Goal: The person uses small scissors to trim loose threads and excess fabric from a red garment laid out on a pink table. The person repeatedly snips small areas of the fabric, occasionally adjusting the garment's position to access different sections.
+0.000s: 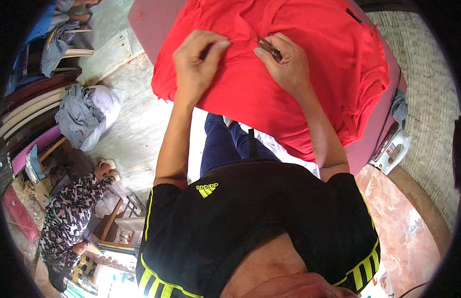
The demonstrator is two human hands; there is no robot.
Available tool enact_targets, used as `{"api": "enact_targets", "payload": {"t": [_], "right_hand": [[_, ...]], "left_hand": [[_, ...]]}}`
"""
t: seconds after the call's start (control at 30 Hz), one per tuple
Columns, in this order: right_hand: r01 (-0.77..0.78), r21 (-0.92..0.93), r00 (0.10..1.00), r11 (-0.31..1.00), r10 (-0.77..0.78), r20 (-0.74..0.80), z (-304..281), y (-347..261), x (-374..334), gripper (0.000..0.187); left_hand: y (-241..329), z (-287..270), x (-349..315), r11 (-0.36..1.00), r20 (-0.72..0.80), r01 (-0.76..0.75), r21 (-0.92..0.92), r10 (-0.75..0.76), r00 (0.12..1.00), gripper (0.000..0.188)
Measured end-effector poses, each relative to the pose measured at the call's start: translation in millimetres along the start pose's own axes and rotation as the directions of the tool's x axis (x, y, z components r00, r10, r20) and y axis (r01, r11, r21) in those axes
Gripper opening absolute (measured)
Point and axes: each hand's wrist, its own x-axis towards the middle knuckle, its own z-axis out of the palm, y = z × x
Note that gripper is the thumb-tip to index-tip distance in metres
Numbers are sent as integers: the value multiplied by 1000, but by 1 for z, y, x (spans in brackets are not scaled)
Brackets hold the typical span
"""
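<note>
A large red knitted cloth (335, 74) is spread in loose folds over a pink-topped table (153, 22). My right hand (290, 67) grips a small dark brown metal tool that looks like thread snips (270, 49), its tip close to the cloth. To its left, my left hand (196, 62) rests at the cloth with thumb and forefinger brought together beside a raised fold. Whatever lies between those fingertips is too small to make out.
A white iron (392, 151) stands by the table's right edge, near a grey cloth (399, 107). On the left are a bundle of grey clothes (79, 114) with a white bag and a stack of boards (34, 107). Another person in a patterned top (71, 208) is at lower left.
</note>
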Motion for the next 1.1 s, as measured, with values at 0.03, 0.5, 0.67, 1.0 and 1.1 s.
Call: {"api": "enact_targets", "payload": {"t": [0.03,0.5,0.67,1.0,1.1], "right_hand": [[-13,24,1000,1000,13,-3,0,1,-1,15],[16,178,1000,984,-18,9,7,-5,-2,18],[259,-123,957,958,-271,-99,14,-12,-11,22],[180,-288,978,941,-201,-48,44,-23,-37,25],[160,-278,984,947,-176,-32,45,-27,-34,32]], "left_hand": [[5,-5,-8,965,-51,194,-177,-206,977,6],[10,-26,84,994,686,-95,52,33,727,29],[1,-44,76,924,588,-346,165,189,786,31],[-22,-60,28,956,491,-258,141,159,856,25],[-26,-59,26,970,451,-208,125,131,883,23]]}}
